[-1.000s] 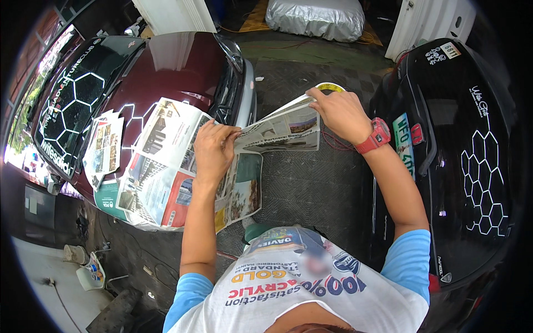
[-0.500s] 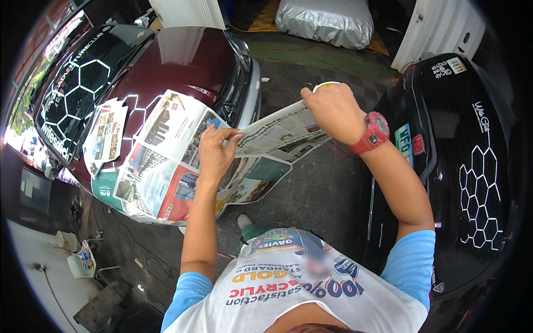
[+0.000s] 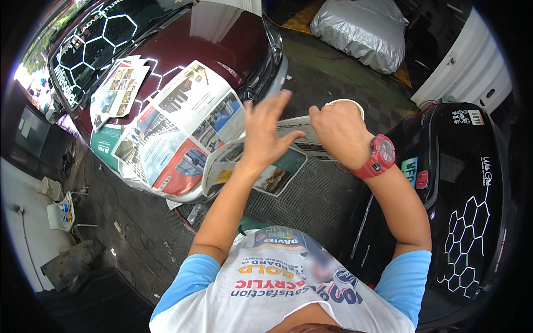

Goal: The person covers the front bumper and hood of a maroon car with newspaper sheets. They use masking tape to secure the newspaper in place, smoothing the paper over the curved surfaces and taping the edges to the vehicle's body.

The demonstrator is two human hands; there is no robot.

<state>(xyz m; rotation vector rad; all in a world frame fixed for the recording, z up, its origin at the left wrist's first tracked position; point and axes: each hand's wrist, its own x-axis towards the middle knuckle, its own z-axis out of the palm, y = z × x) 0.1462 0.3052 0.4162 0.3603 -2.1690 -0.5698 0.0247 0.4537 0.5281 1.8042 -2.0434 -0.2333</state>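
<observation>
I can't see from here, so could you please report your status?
Left hand open, fingers spread. Right hand gripping newspaper, tape roll at same hand. Other sheets spread on red hood. Left hand blocks part of newspaper from view.

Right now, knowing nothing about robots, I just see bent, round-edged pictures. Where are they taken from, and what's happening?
There's no machine: these are a person's two bare hands. Every picture comes from one wide fisheye camera on the person's head, looking down, so straight edges bend. Newspaper pages lie across a dark red car hood, with a smaller paper stack near the windshield. The right hand grips a newspaper sheet; a pale round rim shows behind it, perhaps a tape roll. The left hand is open, fingers spread, holding nothing.
</observation>
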